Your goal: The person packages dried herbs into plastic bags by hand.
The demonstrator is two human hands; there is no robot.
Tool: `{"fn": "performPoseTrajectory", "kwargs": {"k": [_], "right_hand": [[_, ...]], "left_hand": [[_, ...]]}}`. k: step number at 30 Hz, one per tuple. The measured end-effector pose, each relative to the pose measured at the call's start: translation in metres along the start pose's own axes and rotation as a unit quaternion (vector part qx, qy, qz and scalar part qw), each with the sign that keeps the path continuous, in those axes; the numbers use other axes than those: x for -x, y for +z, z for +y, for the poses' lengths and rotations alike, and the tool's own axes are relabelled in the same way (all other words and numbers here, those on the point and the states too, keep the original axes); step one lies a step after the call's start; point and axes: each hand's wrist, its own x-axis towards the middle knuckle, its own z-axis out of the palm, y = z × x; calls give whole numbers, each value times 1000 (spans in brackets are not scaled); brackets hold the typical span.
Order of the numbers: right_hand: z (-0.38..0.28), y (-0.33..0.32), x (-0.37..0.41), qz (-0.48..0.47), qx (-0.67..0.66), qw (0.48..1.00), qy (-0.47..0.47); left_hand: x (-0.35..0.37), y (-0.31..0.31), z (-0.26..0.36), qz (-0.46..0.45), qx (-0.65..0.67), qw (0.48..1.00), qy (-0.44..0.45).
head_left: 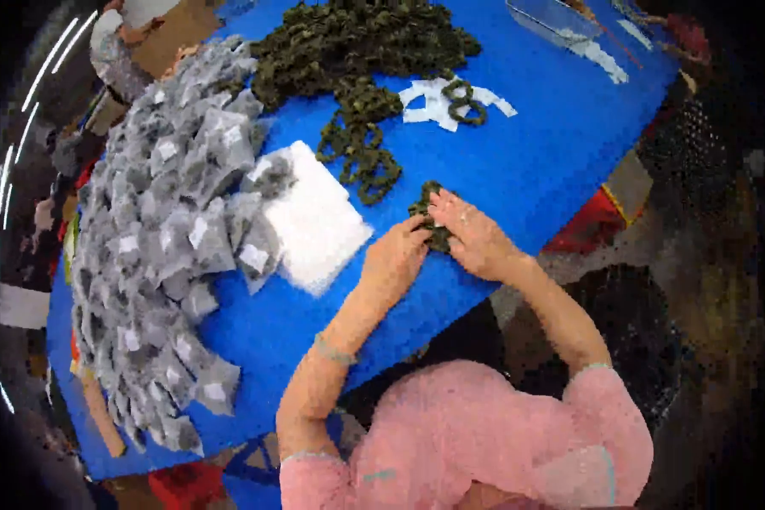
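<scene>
Near the front edge of the bright blue tabletop [527, 170], both hands meet on a small dark green knotted cord piece [423, 204]. It lies on the surface just to the right of a white rectangular stack of thin sheets [314, 221].

Left hand [395, 259]: fingers curled, tips pinching the near-left side of the piece.

Right hand [476, 238]: fingers extended and laid flat over the piece, pressing it down. The thumb is hidden, so a closed grip cannot be confirmed.

Orientation: most of the piece is covered. The visible part suggests a long axis running away from the person and tilted slightly leftward. Its far end points toward a trailing strand of similar green knotted cord [361, 149] and the large dark green heap [357, 42] beyond.

Surroundings: a broad mound of grey packets with white labels [161, 221] lies left of the stack. Farther back, white paper strips [433, 106] carry one green ring [463, 100]. Another person's arm [115, 47] shows at the far left corner.

Risks, as judged: the piece sits close to the table edge, so a sideways slip under the flat right hand could push it off. The knotting looks loose, so it could twist or come undone if the left pinch pulls while the right hand pins it. The left forearm passes near the white stack and could nudge its sheets out of line.
</scene>
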Motion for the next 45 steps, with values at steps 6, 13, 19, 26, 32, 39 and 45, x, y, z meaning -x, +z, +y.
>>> {"fn": "performPoseTrajectory", "kwargs": {"k": [6, 13, 19, 26, 32, 39, 45], "right_hand": [[-21, 8, -4, -14, 37, 999, 27], [-39, 16, -7, 27, 86, 993, 76], [-33, 34, -7, 43, 130, 986, 91], [-11, 1, -14, 129, 7, 984, 124], [-21, -55, 12, 295, -358, 848, 256], [-45, -37, 64, 141, -138, 980, 13], [-47, -19, 65, 5, -140, 990, -26]], "left_hand": [[-5, -83, -54, 72, -70, 980, -169], [-15, -134, -103, -212, -295, 895, -259], [5, -110, -144, -131, -395, 898, -144], [-16, -108, -95, 39, -307, 943, -121], [-20, -39, 20, 19, -203, 978, -43], [-13, -10, 41, -69, -51, 990, -108], [-10, -17, 36, -101, -12, 980, -169]]}}
